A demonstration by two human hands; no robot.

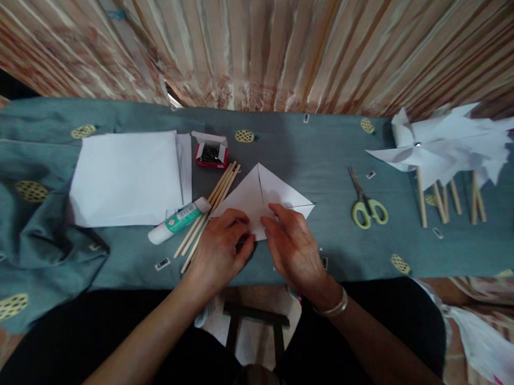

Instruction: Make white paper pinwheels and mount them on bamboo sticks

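Forearms (pixel 140 342) lead to left hand (pixel 220 247) and right hand (pixel 295 247), loosely spread on paper (pixel 251 201); box (pixel 211 164) holds dark bits (pixel 209 154)

Seemingly a home, from where I stand, long pleated curtain (pixel 269 51) hanging behind, pineapple-print cloth (pixel 318 151) (rather cheerful, that) spread out, rumpled at one end
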